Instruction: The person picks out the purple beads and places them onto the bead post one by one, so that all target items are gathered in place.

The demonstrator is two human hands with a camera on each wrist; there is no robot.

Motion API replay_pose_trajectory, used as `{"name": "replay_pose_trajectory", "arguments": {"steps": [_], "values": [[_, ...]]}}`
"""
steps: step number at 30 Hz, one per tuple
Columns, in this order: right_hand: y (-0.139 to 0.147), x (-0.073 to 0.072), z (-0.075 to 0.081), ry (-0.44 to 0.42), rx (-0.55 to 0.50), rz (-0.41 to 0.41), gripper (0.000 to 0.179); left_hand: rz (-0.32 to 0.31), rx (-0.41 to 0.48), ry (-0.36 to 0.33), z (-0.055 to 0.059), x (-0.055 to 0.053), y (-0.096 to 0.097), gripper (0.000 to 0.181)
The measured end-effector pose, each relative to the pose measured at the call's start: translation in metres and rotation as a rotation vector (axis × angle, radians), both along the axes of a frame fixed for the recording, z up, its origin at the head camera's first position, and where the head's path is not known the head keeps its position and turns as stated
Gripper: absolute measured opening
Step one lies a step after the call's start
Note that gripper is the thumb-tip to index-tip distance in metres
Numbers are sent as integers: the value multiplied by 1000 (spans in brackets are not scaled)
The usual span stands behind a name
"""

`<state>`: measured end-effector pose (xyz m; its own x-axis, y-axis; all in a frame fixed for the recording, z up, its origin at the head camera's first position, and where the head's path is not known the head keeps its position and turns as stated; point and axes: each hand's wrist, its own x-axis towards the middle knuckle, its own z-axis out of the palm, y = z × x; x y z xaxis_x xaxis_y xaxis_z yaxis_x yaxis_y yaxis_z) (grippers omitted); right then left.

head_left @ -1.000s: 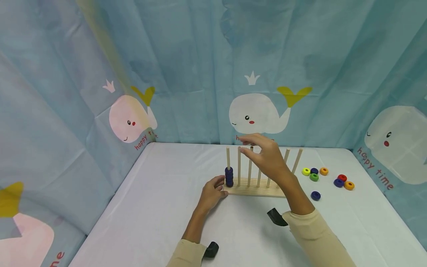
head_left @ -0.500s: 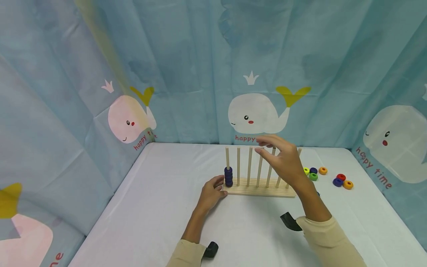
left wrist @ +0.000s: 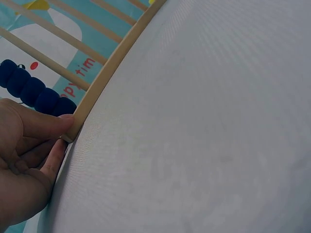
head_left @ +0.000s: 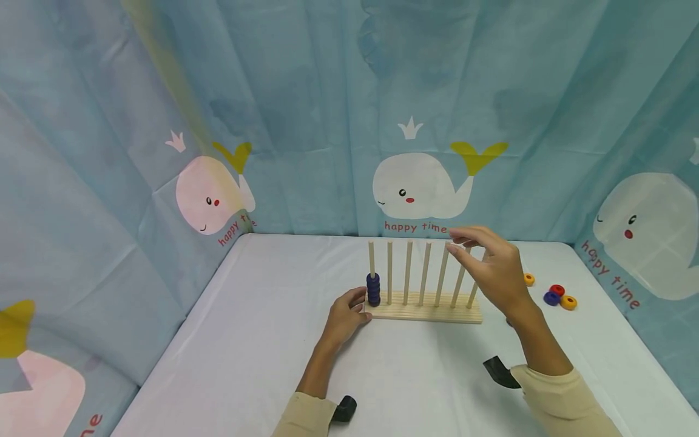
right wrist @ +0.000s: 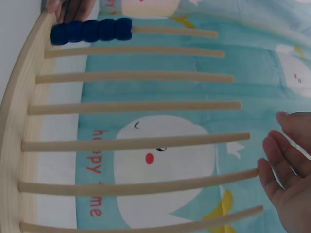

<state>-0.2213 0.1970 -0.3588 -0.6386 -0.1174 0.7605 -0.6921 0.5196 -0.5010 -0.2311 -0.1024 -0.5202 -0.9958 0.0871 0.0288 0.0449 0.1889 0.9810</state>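
A wooden peg rack stands on the white table, with a row of upright pegs. Its leftmost peg bears a stack of dark blue beads, also visible in the right wrist view as blue beads. My left hand holds the rack's left end; up close, thumb and fingers of the left hand grip the corner of the base. Over the right-hand pegs hovers my right hand, fingers loosely bent and holding nothing. In its wrist view the right hand is beside the peg tips.
Loose beads lie right of the rack: an orange bead, a red bead, a blue bead and another orange bead. The right arm hides others. A blue whale-print curtain hangs around the table.
My right hand has moved rightward along the peg tops, from the left pegs to the right ones, and now covers some loose beads. The left hand has stayed at the rack's end.
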Motion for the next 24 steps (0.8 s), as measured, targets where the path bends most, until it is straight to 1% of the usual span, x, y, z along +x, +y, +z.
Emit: {"name": "replay_pose_trajectory", "arguments": {"steps": [5,10,16,24], "values": [[12,2,-6,48,-12,-35,33,5,4,-1,-1,0,0,64],[24,5,-13,56,-45,-41,35,8,-12,-6,-1,0,0,63],[41,12,-23,0,-118,-25,35,2,-16,-4,1,0,0,63],[61,18,-41,-105,-114,-92,32,4,-3,-5,3,2,0,64]]}}
